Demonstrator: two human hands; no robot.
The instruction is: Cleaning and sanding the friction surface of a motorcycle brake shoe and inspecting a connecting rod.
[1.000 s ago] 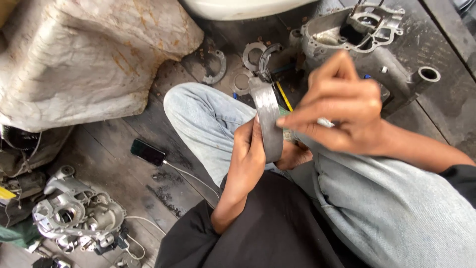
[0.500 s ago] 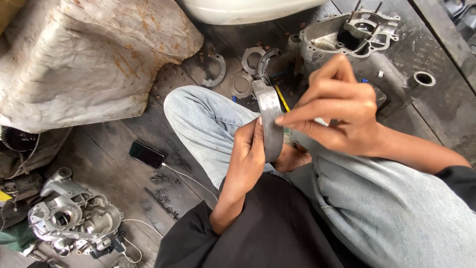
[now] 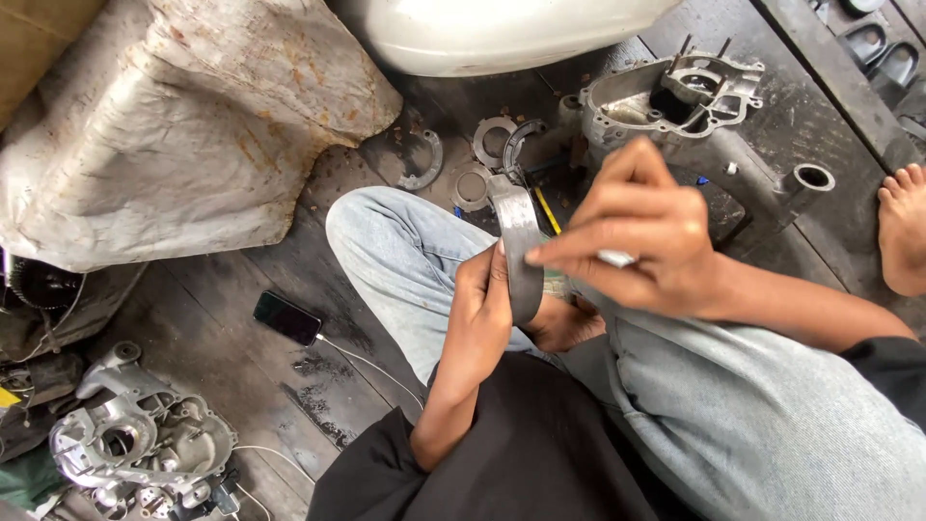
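Sitting on the floor: a person in pale jeans, knees up, working over the lap
Left hand (image 3: 479, 314): fingers wrapped round the lower end of a curved grey metal shoe (image 3: 518, 241), holding it upright and on edge above the left knee
Right hand (image 3: 637, 236): fingers pressed together, pinching a small pale strip (image 3: 615, 259), fingertips just touching the shoe's outer face
What the strip is: can't tell, too small, could be paper or a thin tool
Done so far: my guess is the shoe's face is partway worked, it looks plain dull grey with no obvious residue
Left to do: judging by the floor, plenty; 1 similar curved shoe (image 3: 422, 164) and a couple of round plates (image 3: 492, 140) lie untouched past the knees
Engine casing (image 3: 675, 101): open, sits on the dark planks beyond the right hand, nothing fitted back in that I can see
Second casing (image 3: 135, 449): bottom left, well apart
Phone (image 3: 286, 317): on the floor beside the left leg, cable plugged in
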